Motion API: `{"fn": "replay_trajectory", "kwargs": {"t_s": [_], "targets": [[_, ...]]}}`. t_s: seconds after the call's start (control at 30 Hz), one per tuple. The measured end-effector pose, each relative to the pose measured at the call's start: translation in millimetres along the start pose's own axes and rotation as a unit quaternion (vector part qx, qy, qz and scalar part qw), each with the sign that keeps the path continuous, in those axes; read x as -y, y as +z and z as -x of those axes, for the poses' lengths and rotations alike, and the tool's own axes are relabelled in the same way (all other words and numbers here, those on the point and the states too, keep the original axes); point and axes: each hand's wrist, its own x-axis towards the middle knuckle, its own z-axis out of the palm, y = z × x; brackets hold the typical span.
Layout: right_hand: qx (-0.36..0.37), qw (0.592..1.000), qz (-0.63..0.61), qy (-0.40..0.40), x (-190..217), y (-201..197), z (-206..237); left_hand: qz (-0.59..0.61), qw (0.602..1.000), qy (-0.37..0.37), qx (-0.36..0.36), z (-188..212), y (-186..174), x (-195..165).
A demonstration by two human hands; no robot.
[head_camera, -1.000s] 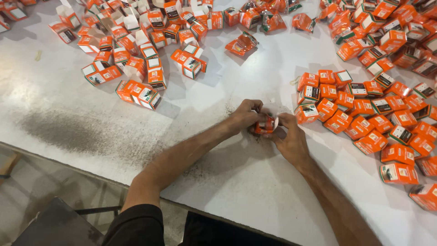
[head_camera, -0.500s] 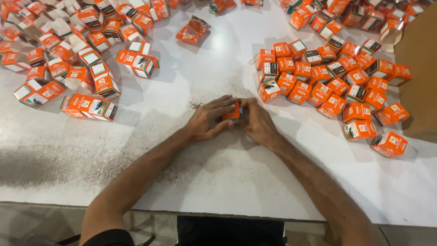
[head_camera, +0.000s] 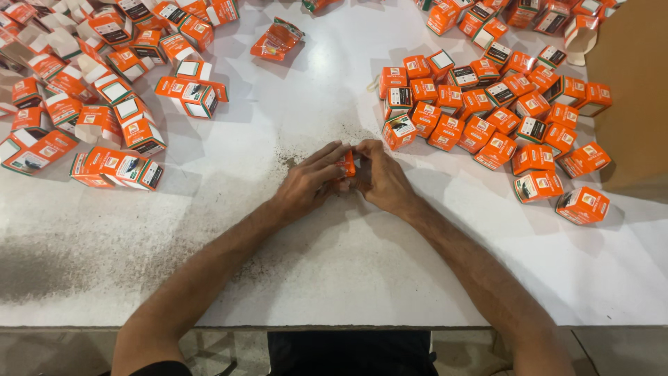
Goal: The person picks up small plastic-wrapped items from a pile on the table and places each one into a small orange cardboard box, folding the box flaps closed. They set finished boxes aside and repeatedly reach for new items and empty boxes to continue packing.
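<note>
My left hand (head_camera: 311, 182) and my right hand (head_camera: 380, 178) meet at the middle of a white table (head_camera: 334, 271). Between them they grip one small orange box (head_camera: 346, 165), mostly hidden by the fingers. Both hands rest on the tabletop. Right of my hands lies a cluster of several closed small orange boxes (head_camera: 487, 104). To the left lies a spread of several open orange-and-white boxes (head_camera: 118, 90).
An orange foil pouch (head_camera: 277, 39) lies at the top centre. A brown cardboard carton (head_camera: 633, 97) stands at the right edge. Dark specks and a grey smudge mark the table at the front left. The table's front edge runs along the bottom.
The view has shifted, so the hands now sit nearer the centre and the piles have slid left. Both hands stay closed around the same small orange box.
</note>
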Motion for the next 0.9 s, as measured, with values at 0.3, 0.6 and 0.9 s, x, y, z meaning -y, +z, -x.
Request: {"fn": "replay_trajectory", "kwargs": {"t_s": [0.3, 0.6, 0.9], "targets": [[-0.024, 0.931, 0.351, -0.095, -0.5, -11.3, -20.2, -0.089, 0.994, -0.019, -0.057, 15.3, -10.9, 35.6], [-0.118, 0.861, 0.495, -0.004, -31.6, -44.9, -16.3, -0.355, 0.846, -0.382, -0.109, 9.7, -131.2, 187.8], [-0.051, 0.955, 0.227, -0.185, -7.4, 10.3, -22.9, -0.151, 0.924, -0.249, 0.247, -59.2, -54.9, 65.0]]}}
